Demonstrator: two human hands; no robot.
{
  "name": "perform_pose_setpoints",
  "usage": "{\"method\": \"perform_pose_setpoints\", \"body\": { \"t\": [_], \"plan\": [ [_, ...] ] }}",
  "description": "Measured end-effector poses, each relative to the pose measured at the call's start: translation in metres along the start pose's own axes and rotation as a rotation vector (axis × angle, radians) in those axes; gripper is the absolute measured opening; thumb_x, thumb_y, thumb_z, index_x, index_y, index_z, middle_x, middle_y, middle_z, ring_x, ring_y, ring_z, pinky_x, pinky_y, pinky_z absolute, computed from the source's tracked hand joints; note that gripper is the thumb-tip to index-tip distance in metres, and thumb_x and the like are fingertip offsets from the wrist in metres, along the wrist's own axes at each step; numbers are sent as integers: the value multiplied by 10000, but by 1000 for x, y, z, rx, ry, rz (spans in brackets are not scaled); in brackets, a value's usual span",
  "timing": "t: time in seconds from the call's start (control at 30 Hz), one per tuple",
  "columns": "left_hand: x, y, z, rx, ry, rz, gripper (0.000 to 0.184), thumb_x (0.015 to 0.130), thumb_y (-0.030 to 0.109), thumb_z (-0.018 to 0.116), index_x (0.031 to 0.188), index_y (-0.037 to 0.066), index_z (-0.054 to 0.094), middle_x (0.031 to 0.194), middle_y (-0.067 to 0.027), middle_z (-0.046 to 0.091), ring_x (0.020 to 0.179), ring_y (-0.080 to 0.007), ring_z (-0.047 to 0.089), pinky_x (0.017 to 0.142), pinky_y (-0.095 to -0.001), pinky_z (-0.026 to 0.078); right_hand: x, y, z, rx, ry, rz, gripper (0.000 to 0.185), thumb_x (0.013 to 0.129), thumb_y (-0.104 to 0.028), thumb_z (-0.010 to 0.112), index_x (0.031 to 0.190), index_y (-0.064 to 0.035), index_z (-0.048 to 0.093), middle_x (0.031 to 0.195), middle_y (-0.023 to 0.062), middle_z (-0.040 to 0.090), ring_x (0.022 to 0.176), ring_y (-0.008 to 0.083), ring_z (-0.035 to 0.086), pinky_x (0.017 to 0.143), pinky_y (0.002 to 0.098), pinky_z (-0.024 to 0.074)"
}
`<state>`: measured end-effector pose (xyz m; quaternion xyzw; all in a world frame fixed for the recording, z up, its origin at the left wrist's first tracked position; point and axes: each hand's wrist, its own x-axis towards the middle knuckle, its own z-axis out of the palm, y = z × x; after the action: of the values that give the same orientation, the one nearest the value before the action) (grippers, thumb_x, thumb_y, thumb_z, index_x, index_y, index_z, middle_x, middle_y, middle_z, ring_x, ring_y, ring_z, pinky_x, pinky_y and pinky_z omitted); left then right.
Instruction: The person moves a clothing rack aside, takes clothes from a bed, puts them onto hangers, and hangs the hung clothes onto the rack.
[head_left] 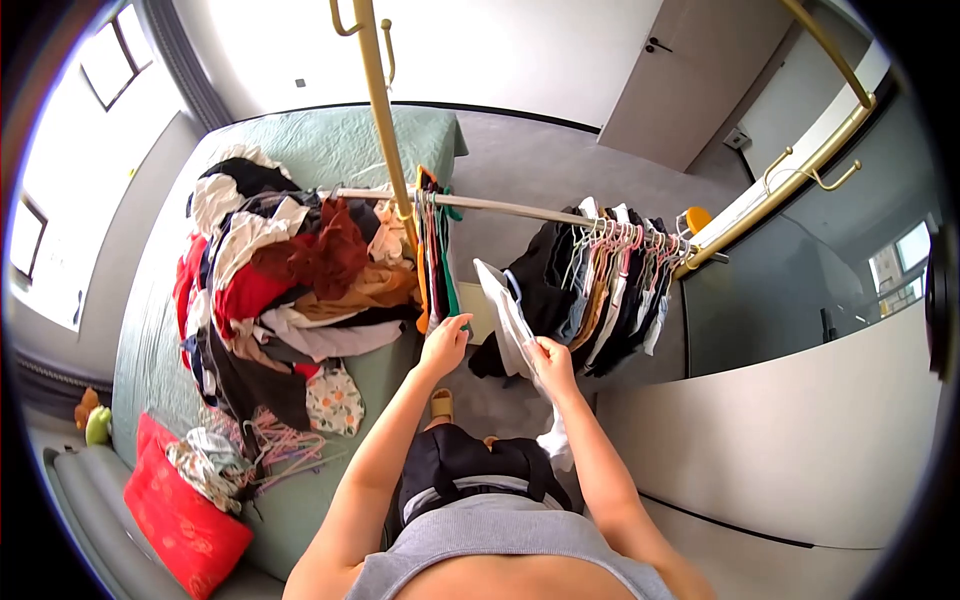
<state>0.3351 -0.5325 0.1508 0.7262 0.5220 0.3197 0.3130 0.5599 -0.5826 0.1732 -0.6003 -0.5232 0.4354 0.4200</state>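
Note:
My right hand (550,365) is closed on a white garment (512,325) that hangs down in front of my body, its lower end near my right thigh. A pale blue hanger (514,287) shows at the garment's upper edge. My left hand (445,347) is raised just left of it, fingers partly bent and apart, with nothing visible in them. Close beyond that hand, a few orange, dark and green garments (432,260) hang together on the metal rail (510,208). Further right on the rail is a dense row of clothes (600,290) on several hangers.
On the left, a green-covered bed (390,135) bears a big clothes pile (290,270), loose pink hangers (285,445) and a red cushion (185,510). A gold stand post (383,110) rises ahead. A dark glossy panel (800,270) and pale cabinet (780,440) stand right.

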Motion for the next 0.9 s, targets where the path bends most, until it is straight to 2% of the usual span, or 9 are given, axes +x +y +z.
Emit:
{"method": "perform_pose_setpoints", "body": {
  "t": [0.1, 0.13, 0.2, 0.23, 0.37, 0.47, 0.6, 0.7, 0.9],
  "plan": [
    [38, -9, -11, -32, -4, 43, 275, 849, 90, 476, 1114, 56, 540, 997, -139, 590, 859, -300, 584, 740, -359, 466, 48, -10, 26, 200, 128, 121, 204, 896, -173, 541, 792, -20, 627, 552, -71, 428, 493, 12, 366, 461, 188, 283],
    [50, -11, -15, -41, 0, 56, 270, 847, 84, 487, 1109, 54, 545, 975, -134, 596, 829, -294, 589, 723, -350, 468, 63, -5, 32, 281, 112, 176, 199, 899, -182, 529, 829, -20, 621, 577, -54, 451, 532, 25, 399, 500, 187, 313],
    [69, -15, -20, -60, -80, 11, 274, 848, 97, 457, 1107, 68, 545, 1024, -147, 582, 914, -330, 566, 774, -388, 455, 94, 9, 45, 259, 52, 228, 189, 902, -184, 511, 904, -19, 603, 637, -29, 490, 594, 51, 443, 564, 201, 348],
    [78, -17, -21, -46, -109, 14, 273, 848, 98, 457, 1104, 67, 547, 1023, -147, 582, 915, -331, 565, 776, -389, 454, 107, 15, 49, 235, -10, 347, 196, 905, -186, 497, 972, -22, 581, 705, -2, 536, 666, 78, 492, 641, 221, 389],
    [104, -25, -20, -42, -179, 28, 270, 848, 101, 455, 1095, 62, 556, 1013, -152, 586, 929, -330, 566, 787, -387, 453, 144, 13, 61, 479, -61, 277, 214, 919, -190, 495, 1067, -50, 561, 807, 0, 593, 766, 75, 537, 738, 225, 419],
    [120, -31, -14, -70, -186, 44, 270, 841, 95, 459, 1086, 60, 567, 1017, -147, 594, 937, -324, 570, 798, -375, 457, 163, -6, 51, 643, -36, 259, 239, 907, -211, 514, 1098, -82, 578, 855, -25, 619, 748, 29, 495, 660, 192, 372],
    [139, -31, -1, -105, -209, 20, 267, 831, 67, 482, 1083, 50, 570, 1025, -148, 598, 914, -305, 595, 768, -363, 475, 181, 19, 33, 467, -1, 238, 189, 899, -167, 526, 1050, -81, 599, 766, -26, 616, 582, 15, 449, 499, 177, 344],
    [150, -26, 12, -109, -193, 7, 259, 840, 60, 488, 1085, 27, 566, 1016, -153, 607, 897, -284, 612, 750, -336, 484, 192, 38, 12, 421, 70, 247, 211, 904, -161, 526, 1078, -51, 573, 784, -10, 606, 524, 30, 427, 461, 187, 364],
    [169, 4, 43, -82, -207, -72, 267, 829, 77, 476, 1076, 57, 573, 1018, -158, 593, 927, -318, 588, 782, -375, 466, 218, 70, -22, 341, 137, 307, 177, 902, -170, 521, 1017, -56, 591, 759, 8, 615, 531, 49, 483, 496, 200, 430]
  ]
}}
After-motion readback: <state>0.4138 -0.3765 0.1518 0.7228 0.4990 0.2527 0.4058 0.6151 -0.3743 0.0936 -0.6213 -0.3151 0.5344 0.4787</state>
